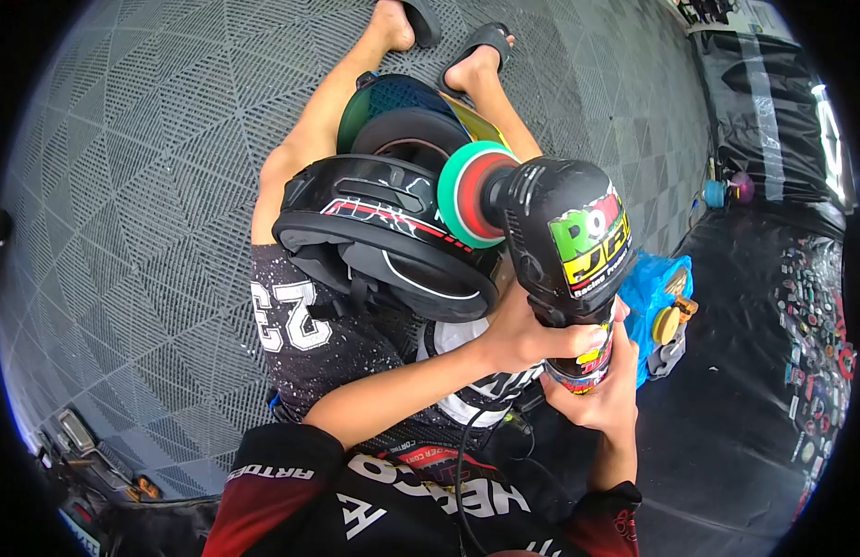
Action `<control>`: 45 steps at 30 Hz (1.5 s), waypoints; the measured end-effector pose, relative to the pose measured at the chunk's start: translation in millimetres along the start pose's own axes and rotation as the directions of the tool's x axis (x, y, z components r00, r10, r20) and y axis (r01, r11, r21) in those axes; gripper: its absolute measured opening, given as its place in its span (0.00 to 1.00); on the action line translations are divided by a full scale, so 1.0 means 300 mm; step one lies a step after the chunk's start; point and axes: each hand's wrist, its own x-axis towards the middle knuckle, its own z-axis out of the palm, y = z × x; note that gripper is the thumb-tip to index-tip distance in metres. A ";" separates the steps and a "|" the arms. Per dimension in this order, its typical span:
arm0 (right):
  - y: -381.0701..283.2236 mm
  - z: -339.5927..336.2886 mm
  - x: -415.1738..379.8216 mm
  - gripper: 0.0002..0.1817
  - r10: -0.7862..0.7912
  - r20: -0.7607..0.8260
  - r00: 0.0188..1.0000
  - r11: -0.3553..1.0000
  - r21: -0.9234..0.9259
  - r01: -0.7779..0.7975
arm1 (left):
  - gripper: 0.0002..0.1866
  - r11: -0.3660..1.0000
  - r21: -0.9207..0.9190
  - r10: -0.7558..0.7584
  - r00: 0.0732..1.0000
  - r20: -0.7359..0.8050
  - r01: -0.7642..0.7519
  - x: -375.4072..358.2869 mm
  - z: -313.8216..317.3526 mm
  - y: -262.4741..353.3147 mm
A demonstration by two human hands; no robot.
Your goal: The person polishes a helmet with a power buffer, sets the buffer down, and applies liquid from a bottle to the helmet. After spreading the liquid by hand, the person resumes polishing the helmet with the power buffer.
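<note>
A black polisher covered in bright stickers is held in both hands. My left hand wraps round its body just behind the head. Farther back, my right hand grips the stickered handle. The round green and red polishing pad faces left and overlaps the right side of a helmet. This black helmet has red and white graphics and lies on its side in my lap, its padded opening toward me. Its tinted visor sticks out on the far side.
A blue plastic bag lies to the right, with a yellow round pad beside it. Stickers cover part of the black sheet at right. A cord hangs across my shirt. Grey floor tiles spread left and ahead.
</note>
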 end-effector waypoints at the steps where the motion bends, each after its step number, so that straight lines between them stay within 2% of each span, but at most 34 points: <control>1: 0.002 0.007 -0.006 0.44 -0.042 -0.046 0.998 0.999 -0.024 0.041 | 0.20 0.999 0.005 -0.032 0.999 -0.003 0.032 -0.002 0.002 0.003; 3: 0.048 0.016 -0.027 0.43 -0.079 -0.086 0.993 0.997 -0.022 0.077 | 0.20 0.996 0.026 -0.080 0.997 -0.022 0.080 -0.010 0.010 -0.010; 5: 0.094 0.016 -0.045 0.41 0.046 -0.041 0.998 0.989 0.142 -0.040 | 0.20 0.987 0.027 -0.156 0.987 -0.030 0.157 -0.007 0.017 -0.020; 14: 0.196 0.057 -0.094 0.38 0.095 -0.084 0.992 0.958 0.278 -0.068 | 0.20 0.970 0.026 -0.241 0.970 -0.041 0.242 -0.021 0.013 -0.095; 16: 0.224 0.071 -0.110 0.37 0.082 -0.109 0.991 0.965 0.256 -0.052 | 0.20 0.967 0.039 -0.251 0.967 -0.042 0.252 -0.023 0.008 -0.109; 18: 0.239 0.084 -0.127 0.37 0.069 -0.130 0.989 0.972 0.234 -0.037 | 0.29 0.965 0.021 -0.260 0.964 -0.047 0.262 -0.030 0.007 -0.125; 21: 0.255 0.106 -0.153 0.37 0.064 -0.178 0.982 0.975 0.219 -0.024 | 0.30 0.964 0.062 -0.254 0.964 -0.071 0.259 -0.044 0.011 -0.145; 23: 0.286 0.129 -0.176 0.37 0.144 -0.130 0.981 0.928 0.362 -0.089 | 0.30 0.956 0.080 -0.277 0.959 -0.053 0.281 -0.054 0.006 -0.155; 25: 0.294 0.142 -0.205 0.38 0.161 -0.107 0.981 0.925 0.362 -0.112 | 0.30 0.944 0.091 -0.312 0.949 -0.052 0.316 -0.072 0.013 -0.157; 29: 0.298 0.172 -0.242 0.40 0.192 -0.173 0.966 0.929 0.351 -0.121 | 0.29 0.949 0.023 -0.311 0.946 -0.091 0.314 -0.096 0.031 -0.164; 31: 0.300 0.164 -0.243 0.40 0.155 -0.178 0.972 0.962 0.252 -0.107 | 0.28 0.960 0.023 -0.275 0.957 -0.089 0.278 -0.094 0.027 -0.166; 35: 0.245 0.140 -0.195 0.40 0.163 -0.168 0.972 0.944 0.313 -0.104 | 0.26 0.967 -0.014 -0.256 0.964 -0.071 0.256 -0.066 0.025 -0.132; 40: 0.173 0.104 -0.172 0.38 0.107 -0.121 0.987 0.976 0.201 -0.081 | 0.27 0.981 -0.028 -0.195 0.980 -0.037 0.194 -0.059 0.022 -0.077; 42: 0.156 0.096 -0.180 0.39 0.140 -0.145 0.979 0.987 0.097 -0.127 | 0.29 0.986 0.007 -0.168 0.985 -0.026 0.169 -0.053 0.022 -0.061; 45: 0.131 0.082 -0.178 0.39 0.157 -0.128 0.979 0.986 0.067 -0.150 | 0.30 0.990 -0.028 -0.136 0.990 -0.023 0.135 -0.050 0.024 -0.053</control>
